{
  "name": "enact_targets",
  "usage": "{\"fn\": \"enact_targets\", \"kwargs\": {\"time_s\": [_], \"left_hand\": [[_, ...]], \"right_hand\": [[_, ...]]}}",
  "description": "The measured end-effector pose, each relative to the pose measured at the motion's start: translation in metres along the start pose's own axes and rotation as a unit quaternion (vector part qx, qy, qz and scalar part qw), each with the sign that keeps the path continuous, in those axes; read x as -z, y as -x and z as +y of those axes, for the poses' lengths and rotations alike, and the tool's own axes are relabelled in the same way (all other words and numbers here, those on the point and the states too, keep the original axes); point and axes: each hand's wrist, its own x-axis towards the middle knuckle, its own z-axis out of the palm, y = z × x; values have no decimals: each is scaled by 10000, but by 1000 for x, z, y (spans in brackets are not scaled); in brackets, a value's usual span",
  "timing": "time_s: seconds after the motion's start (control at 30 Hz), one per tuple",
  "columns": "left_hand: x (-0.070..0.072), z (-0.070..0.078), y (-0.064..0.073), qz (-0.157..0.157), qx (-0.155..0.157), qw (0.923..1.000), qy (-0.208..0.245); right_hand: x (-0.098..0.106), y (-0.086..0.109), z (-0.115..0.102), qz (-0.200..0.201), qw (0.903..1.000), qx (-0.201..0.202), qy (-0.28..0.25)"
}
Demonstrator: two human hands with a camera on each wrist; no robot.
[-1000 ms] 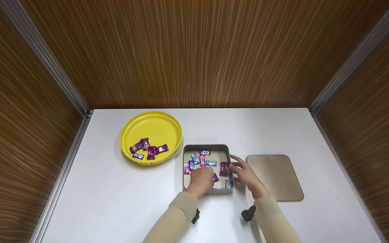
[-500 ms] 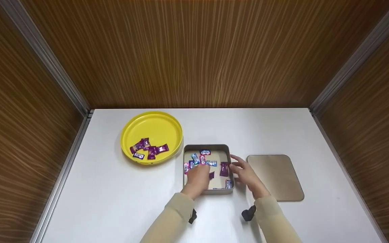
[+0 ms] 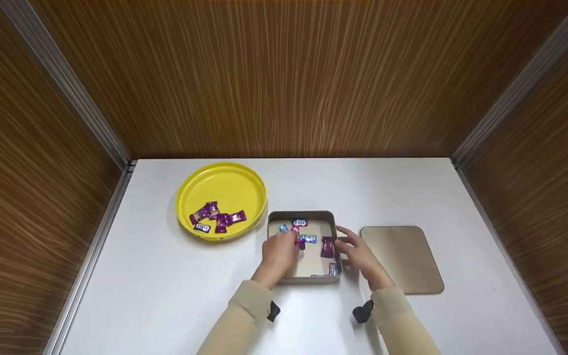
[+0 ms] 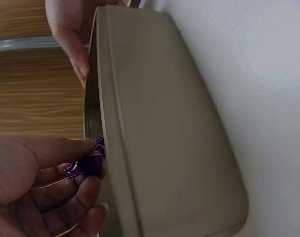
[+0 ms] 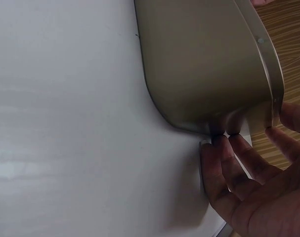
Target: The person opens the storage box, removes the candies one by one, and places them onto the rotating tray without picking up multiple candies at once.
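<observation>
Over the left part of an open metal tin [image 3: 313, 281], my left hand [image 3: 280, 254] pinches a purple-wrapped candy [image 4: 90, 162] between thumb and fingers, level with the rim in the left wrist view. Several small wrapped candies lie in the tin, among them a blue one [image 3: 308, 239], a red-and-blue one [image 3: 299, 223] and a larger purple one [image 3: 327, 247]. Others are hidden under the left hand. On the tin's right side rests my right hand [image 3: 360, 254]; its extended fingertips [image 5: 235, 140] touch the outer wall in the right wrist view.
A round yellow tray [image 3: 225, 182] stands to the left behind the tin, with several purple candies [image 3: 221, 223] and a small white-and-dark one [image 3: 201, 228] in it. The tin's flat lid [image 3: 405, 259] lies on the white table [image 3: 165, 305] to the right. Wood-grain walls surround the table.
My left hand has moved left and slightly up inside the tin with the purple candy, now covering candies at the left side. The right hand has stayed against the tin.
</observation>
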Motion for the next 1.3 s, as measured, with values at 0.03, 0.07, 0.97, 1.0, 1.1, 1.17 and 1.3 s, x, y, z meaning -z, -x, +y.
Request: {"fn": "enact_targets", "kwargs": {"time_s": [0.03,0.07,0.97,1.0,1.1,1.17,1.3], "left_hand": [[3,-2,-1,86,-8,10000,21],[6,-4,-1,155,-12,9999,67],[59,-89,-17,2117,419,9690,1204],[59,-93,-17,2121,450,9679,1272],[58,-103,-17,2114,594,9659,1371],[58,-109,-17,2103,717,9655,1359],[57,-120,-18,2023,1026,9647,1338]], "right_hand": [[0,0,0,6,10000,-11,15],[0,0,0,12,10000,-21,7],[0,1,1,-83,9997,40,-211],[0,2,1,-82,9997,67,-207],[0,2,1,-39,9997,82,-238],[0,2,1,-21,9997,80,-249],[0,3,0,7,9997,66,-247]]}}
